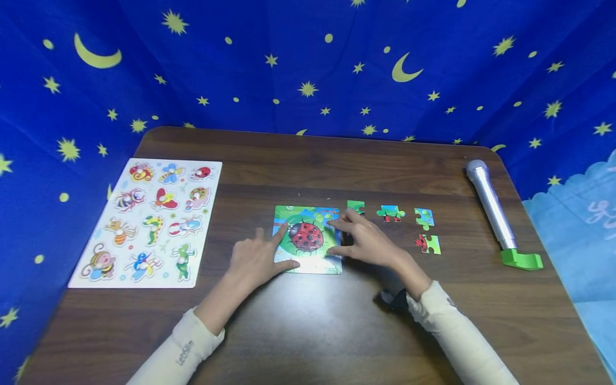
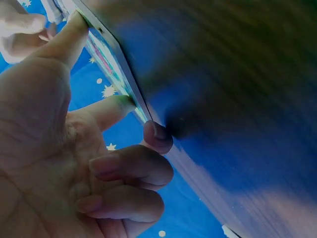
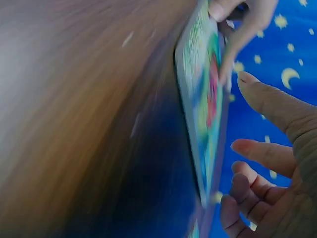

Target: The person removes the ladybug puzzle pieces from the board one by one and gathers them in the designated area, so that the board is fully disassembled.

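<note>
A square puzzle board point(image 1: 315, 265) with a ladybug picture lies on the table between the two hands. My left hand point(image 1: 252, 259) rests its outstretched thumb and index finger on the board's left part. In the left wrist view, the other fingers of that hand point(image 2: 64, 134) are bent beside the board's edge point(image 2: 131, 79). My right hand point(image 1: 370, 240) is over the board's right side, thumb and index finger spread. The right wrist view shows nothing between the fingers of this hand point(image 3: 270, 148), apart from the board point(image 3: 203, 104).
Several loose jigsaw pieces point(image 1: 391, 214) lie right of the board, one partly behind the right hand. A white peg puzzle point(image 1: 161, 214) with insect pictures lies at left. At right is a silver toy microphone point(image 1: 491, 206) with a green end. A patterned blue curtain point(image 1: 298, 59) hangs behind the table.
</note>
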The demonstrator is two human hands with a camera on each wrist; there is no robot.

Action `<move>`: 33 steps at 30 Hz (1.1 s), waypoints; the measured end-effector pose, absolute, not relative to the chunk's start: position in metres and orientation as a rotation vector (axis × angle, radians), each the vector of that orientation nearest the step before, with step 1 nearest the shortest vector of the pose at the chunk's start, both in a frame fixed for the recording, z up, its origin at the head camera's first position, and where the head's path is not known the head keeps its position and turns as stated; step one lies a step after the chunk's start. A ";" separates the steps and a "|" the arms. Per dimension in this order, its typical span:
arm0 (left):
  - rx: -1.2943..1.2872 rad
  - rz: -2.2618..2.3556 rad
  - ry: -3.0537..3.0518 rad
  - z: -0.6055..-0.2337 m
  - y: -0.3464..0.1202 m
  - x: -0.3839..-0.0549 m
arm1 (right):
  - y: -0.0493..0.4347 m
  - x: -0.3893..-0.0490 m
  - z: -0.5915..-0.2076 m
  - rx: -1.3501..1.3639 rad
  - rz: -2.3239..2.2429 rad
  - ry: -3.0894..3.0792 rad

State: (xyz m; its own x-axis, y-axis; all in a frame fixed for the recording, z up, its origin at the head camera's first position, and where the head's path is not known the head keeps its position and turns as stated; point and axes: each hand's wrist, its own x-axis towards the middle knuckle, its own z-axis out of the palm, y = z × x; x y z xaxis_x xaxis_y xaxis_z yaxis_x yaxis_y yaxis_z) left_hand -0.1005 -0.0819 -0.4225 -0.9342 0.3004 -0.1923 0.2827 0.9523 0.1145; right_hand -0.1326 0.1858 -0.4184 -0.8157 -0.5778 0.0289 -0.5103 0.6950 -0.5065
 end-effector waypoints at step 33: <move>0.412 0.133 2.874 -0.424 -0.081 -0.103 | 0.137 -0.137 -0.435 -0.874 -0.641 2.863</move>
State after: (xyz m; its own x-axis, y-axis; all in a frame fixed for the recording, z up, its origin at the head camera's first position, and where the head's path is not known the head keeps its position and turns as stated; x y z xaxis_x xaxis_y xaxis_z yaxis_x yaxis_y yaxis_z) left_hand -0.1026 -0.0813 -0.4236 -0.9329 0.2870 -0.2174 0.2657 0.9563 0.1219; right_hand -0.1367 0.1366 -0.4352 -0.8342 -0.5497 0.0446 -0.5162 0.7498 -0.4140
